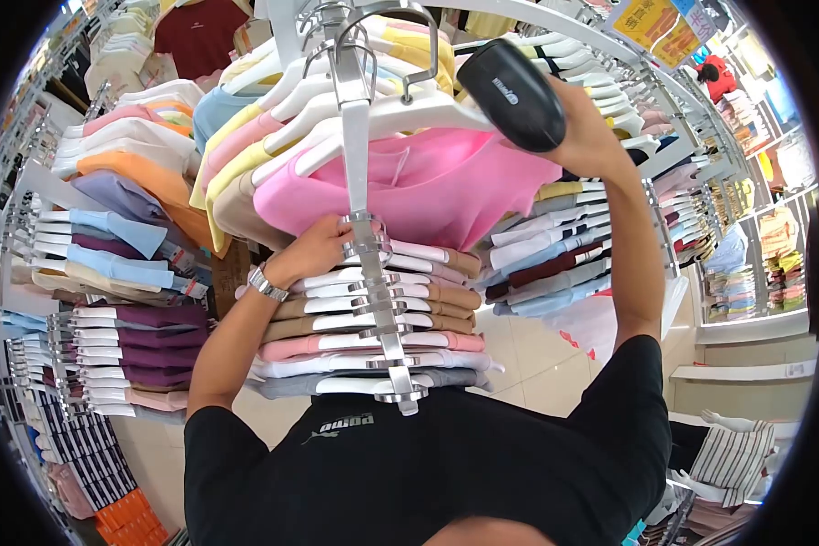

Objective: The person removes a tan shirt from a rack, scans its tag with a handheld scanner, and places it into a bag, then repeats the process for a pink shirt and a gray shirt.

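One black T-shirt [446, 473] covers the person's trunk at the near edge, a small logo on its chest. From just in front of it a metal rail [358, 173] runs outward, ringed with metal bands [400, 395]. Below the rail's near part hangs a close row of folded-looking shirts [373, 344] in grey, white, pink and tan.

Further along, the left hand [314, 250], a silver watch [268, 284] on its wrist, is at the rail, beside the near edge of a bright pink shirt [409, 182]. Its fingers bend toward the bar and their tips are partly hidden, so whether they grasp anything cannot be told. The pink shirt hangs on a white hanger [432, 114], spread across and beyond the rail.

Over the far right of that shirt, the right hand [587, 136] is wrapped around a black scanner [514, 96], whose rounded top faces the camera.

To the left hang purple shirts [159, 346]; to the right, a whitish plastic bag [601, 328] shows beneath another row of clothes [555, 250]. Farthest out are a dark red shirt [200, 38] and a yellow sign [655, 32].
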A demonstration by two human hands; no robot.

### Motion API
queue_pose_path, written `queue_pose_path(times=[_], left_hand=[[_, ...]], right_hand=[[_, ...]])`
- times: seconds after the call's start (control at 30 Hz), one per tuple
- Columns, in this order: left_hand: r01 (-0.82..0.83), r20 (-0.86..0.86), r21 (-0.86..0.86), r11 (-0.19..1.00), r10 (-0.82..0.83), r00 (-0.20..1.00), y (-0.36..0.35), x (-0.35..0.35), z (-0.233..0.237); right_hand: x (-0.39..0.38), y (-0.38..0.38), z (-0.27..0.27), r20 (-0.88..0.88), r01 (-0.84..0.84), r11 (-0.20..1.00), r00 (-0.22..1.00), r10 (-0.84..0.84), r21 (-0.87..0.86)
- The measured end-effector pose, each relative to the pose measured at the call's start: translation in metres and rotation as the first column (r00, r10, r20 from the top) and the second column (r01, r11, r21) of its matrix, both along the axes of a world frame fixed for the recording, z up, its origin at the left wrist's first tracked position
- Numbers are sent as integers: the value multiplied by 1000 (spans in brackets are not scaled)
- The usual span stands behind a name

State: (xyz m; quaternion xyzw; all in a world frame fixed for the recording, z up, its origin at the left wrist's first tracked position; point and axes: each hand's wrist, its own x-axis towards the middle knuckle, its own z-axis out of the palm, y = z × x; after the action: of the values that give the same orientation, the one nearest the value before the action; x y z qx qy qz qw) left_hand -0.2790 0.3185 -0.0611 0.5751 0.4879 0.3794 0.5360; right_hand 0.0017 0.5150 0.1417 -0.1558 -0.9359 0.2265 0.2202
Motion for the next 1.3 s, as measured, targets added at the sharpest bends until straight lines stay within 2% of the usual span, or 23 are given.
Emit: queue_pose_path(times=[0.03,0.13,0.27,0.3,0.37,0.43,0.53,0.63,0.73,0.83,0.93,1.0,1.07,1.1,1.23,1.3], left_hand=[[-13,58,-79,997,18,998,2,-2,-2],[-32,-15,-100,994,31,999,1,-7,-1],[-120,-207,21,992,122,971,-9,-8,-5],[-135,-392,194,972,202,897,-11,-9,-4],[-253,-387,435,864,433,814,-28,0,21],[-320,-333,670,670,657,677,-43,3,36],[-510,-192,748,424,875,445,-62,-13,30],[-502,-206,814,291,954,218,-69,-31,19],[-517,-150,832,200,979,137,-73,-37,7],[-599,-92,788,143,989,114,-73,-46,-4],[-763,-88,574,296,949,302,-77,-55,-20],[-798,-126,374,472,878,461,-82,-59,-29],[-761,-154,84,644,762,628,-83,-72,-40],[-720,-204,91,688,720,663,-83,-70,-33],[-656,-119,168,736,676,727,-82,-88,-54],[-770,-145,-33,637,759,635,-91,-103,-60]], right_hand=[[-5,4,-7,2,-4,999,1000,4,-49],[-19,6,-21,-6,-25,993,1000,25,-118],[-33,1,-35,11,-19,980,1000,22,-197],[-35,0,-39,10,-23,977,1000,26,-212],[-38,-2,-49,-8,-26,979,1000,25,-202],[-39,-7,-57,-6,-26,980,1000,26,-197],[-38,-13,-65,-29,9,973,999,-16,-231],[-35,-18,-74,1,43,960,999,-44,-275],[-32,-17,-91,-55,61,955,995,-81,-292],[-27,-27,-98,-113,124,954,981,-160,-275],[-12,-27,-121,-162,203,955,957,-241,-218],[-1,-33,-133,-177,256,933,936,-305,-253],[3,-34,-140,-194,290,919,918,-346,-268],[6,-36,-143,-197,301,914,912,-359,-270],[10,-36,-152,-210,340,899,892,-402,-277],[10,-40,-153,-221,339,894,886,-408,-293]])
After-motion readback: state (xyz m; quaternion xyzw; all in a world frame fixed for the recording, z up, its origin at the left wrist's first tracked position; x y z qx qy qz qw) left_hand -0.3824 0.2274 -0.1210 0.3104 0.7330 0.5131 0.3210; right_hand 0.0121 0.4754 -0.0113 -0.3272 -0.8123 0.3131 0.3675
